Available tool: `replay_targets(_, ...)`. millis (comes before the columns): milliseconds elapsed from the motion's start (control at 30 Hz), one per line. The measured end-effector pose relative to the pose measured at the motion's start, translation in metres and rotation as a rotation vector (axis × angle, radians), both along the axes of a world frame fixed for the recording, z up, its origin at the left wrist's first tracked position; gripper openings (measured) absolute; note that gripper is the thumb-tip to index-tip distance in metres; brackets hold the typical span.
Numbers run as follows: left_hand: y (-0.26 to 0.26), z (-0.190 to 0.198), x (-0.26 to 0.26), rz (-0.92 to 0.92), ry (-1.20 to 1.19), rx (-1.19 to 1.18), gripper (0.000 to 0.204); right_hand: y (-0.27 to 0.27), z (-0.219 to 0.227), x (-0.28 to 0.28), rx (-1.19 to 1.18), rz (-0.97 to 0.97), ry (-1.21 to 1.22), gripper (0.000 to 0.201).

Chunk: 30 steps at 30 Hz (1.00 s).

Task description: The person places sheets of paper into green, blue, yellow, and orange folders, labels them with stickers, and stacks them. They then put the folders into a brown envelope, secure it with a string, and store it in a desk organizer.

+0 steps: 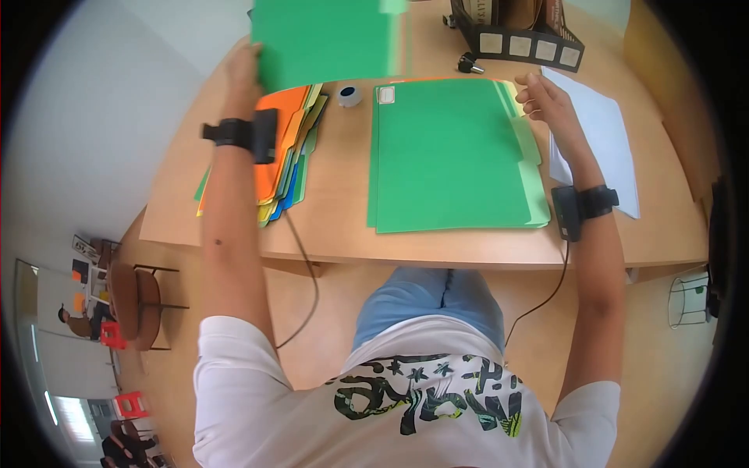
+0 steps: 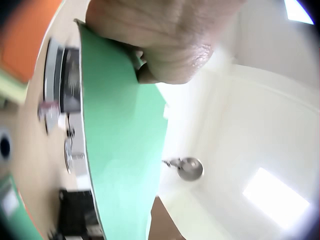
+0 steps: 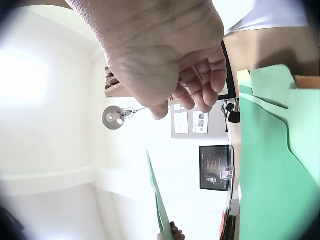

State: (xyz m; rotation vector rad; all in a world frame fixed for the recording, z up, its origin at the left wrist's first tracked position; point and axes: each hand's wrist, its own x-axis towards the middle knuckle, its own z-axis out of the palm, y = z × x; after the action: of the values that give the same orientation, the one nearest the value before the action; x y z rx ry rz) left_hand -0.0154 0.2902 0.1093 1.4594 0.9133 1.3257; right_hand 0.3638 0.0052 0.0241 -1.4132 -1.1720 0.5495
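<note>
Green folder [image 1: 328, 43], edge in left hand [image 1: 243, 72], fingers pinching, right hand [image 1: 552, 105] near folder stack [image 1: 452, 160], fingers loosely curled.

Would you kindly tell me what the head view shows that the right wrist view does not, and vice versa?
Only the head view shows the small white round object with a dark top, the printed shirt and the blue jeans. Only the right wrist view shows the metal lamp and the dark screen. Both show the right hand, the green folder pile and the left hand holding up the raised green folder.
</note>
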Motion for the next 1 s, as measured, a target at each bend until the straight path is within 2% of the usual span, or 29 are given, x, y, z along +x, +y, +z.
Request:
replay_targets(33,-0.006,0.015,-0.025,0.014,0.070,-0.066,0.018,0.000,0.001,-0.001,-0.012,0.016,-0.009,0.047)
replay_targets(67,-0.011,0.022,-0.044,0.123,0.165,-0.134,0.022,0.001,0.001,-0.001,-0.023,0.031,-0.020,0.048)
replay_targets(100,0.018,0.012,-0.085,0.127,0.272,-0.155,0.025,0.003,0.000,0.000,-0.031,0.045,-0.033,0.048)
replay_targets(133,0.012,0.013,-0.108,0.243,0.452,-0.186,0.028,0.004,0.000,0.001,-0.040,0.059,-0.046,0.048)
replay_targets(167,0.030,0.002,-0.142,0.300,0.533,-0.237,0.029,0.005,-0.001,0.000,-0.043,0.068,-0.054,0.048)
replay_targets(233,-0.005,-0.003,-0.157,0.400,0.642,-0.370,0.024,0.005,0.000,-0.002,-0.064,0.082,-0.084,0.047)
replay_targets(400,0.016,-0.055,-0.223,0.430,0.757,-0.418,0.029,0.010,-0.008,-0.001,-0.162,0.128,-0.134,0.047)
replay_targets(467,0.013,-0.063,-0.224,0.474,0.834,-0.451,0.030,0.009,-0.009,-0.003,-0.184,0.144,-0.144,0.047)
replay_targets(533,0.013,-0.069,-0.230,0.442,0.998,-0.395,0.034,0.009,-0.009,-0.001,-0.236,0.163,-0.175,0.044)
replay_targets(667,0.030,-0.078,-0.245,0.292,1.332,-0.244,0.040,0.005,-0.007,-0.004,-0.287,0.208,-0.237,0.042)
replay_targets(767,0.011,-0.070,-0.224,0.422,1.550,-0.153,0.041,0.008,-0.009,-0.004,-0.322,0.200,-0.267,0.041)
replay_targets(867,-0.001,-0.048,-0.188,0.623,1.789,0.113,0.045,0.010,-0.017,-0.001,-0.234,0.233,-0.279,0.039)
replay_targets(933,0.016,-0.021,-0.153,0.536,1.625,0.338,0.049,0.011,-0.018,0.000,-0.219,0.235,-0.324,0.038)
replay_targets(1000,0.031,0.000,-0.102,0.255,1.347,0.708,0.045,0.009,-0.014,-0.002,-0.252,0.243,-0.368,0.037)
